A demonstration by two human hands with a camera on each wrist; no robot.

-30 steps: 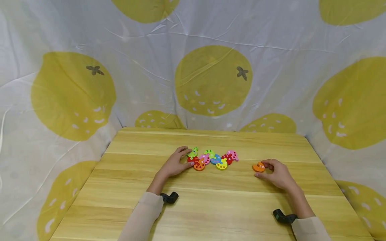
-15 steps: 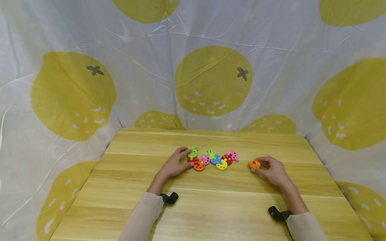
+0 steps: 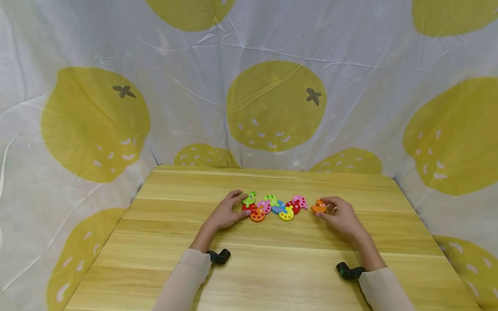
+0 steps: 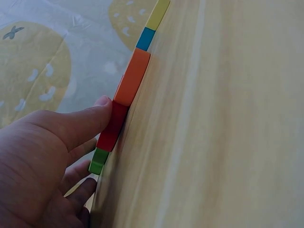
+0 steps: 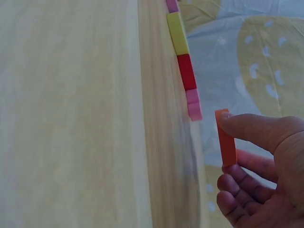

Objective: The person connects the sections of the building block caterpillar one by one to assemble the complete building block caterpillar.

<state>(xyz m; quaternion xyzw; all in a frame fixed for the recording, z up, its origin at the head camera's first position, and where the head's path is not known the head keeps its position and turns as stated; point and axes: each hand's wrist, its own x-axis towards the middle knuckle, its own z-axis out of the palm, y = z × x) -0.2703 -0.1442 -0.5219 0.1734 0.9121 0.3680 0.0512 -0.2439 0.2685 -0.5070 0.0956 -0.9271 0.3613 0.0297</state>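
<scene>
A caterpillar puzzle of interlocked, numbered colored pieces lies on the table, with its green smiling head at the left and a pink piece at the right end. My left hand holds the head end, the thumb on the red piece and the other fingers around the green head. Just right of the pink piece, my right hand pinches an orange puzzle piece marked 10 between thumb and fingers. In the right wrist view a gap separates this orange piece from the pink end.
The wooden table extends in front of the hands and to both sides. Behind it hangs a pale curtain printed with yellow lemons. Each wrist wears a black camera mount.
My right hand has moved left and slightly away from me with the orange piece, closing in on the puzzle's pink end. The left hand has stayed at the head end.
</scene>
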